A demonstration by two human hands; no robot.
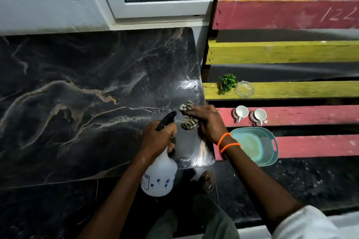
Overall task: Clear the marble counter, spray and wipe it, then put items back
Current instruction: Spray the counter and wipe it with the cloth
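Dark marble with pale and tan veins fills the left and centre of the frame: the marble counter, bare and glossy near its right edge. At lower centre the left hand grips the neck of a white spray bottle, fingers curled round it below the black nozzle. Just right of it, the right hand presses a striped cloth flat on the counter's right edge, fingers spread over it. On the red and yellow slatted bench at right sit a small green plant, a glass dish, two white cups and a teal basin.
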